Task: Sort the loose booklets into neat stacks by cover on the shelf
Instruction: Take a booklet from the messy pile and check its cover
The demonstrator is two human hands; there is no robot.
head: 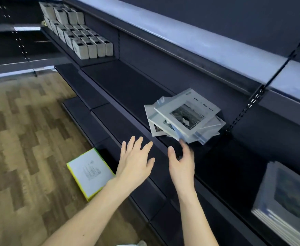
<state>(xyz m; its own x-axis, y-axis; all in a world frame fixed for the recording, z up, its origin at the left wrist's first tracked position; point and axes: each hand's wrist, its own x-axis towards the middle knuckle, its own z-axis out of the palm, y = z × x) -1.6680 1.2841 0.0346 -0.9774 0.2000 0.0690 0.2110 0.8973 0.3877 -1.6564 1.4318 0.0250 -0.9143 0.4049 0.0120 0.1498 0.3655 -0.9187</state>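
Right hand fingers: we see the right hand (182, 163) spread loosely, thumb apart from the forefinger, gripping nothing; its forefinger tip reaches up to the near lower corner of the booklets, and we cannot tell whether it touches them.
Left hand fingers: we see the left hand (135, 161) flat and splayed wide, back toward us, all fingers apart, empty, just left of our right hand.
Loose booklets: just beyond our right fingertips, a messy pile of loose booklets (183, 116) lies fanned at different angles on the dark shelf (127, 86); the top one has a pale cover with a black-and-white photograph and dark lettering, and some sit in clear sleeves.
Shelf edge: the shelf's front lip runs under both sets of fingers, with our left fingertips over it.
Neat stack: well to the right of our right hand, on the same shelf, a squared stack of booklets (286, 201) with a darker picture cover lies flat, cut off by the frame edge.
Yellow-edged box: below and left of our left hand, a flat white box with yellow sides (89, 173) lies on the wood-pattern floor (24, 139).
Small boxes: far beyond our left fingers, rows of small pale boxes (78, 32) stand on a higher shelf.
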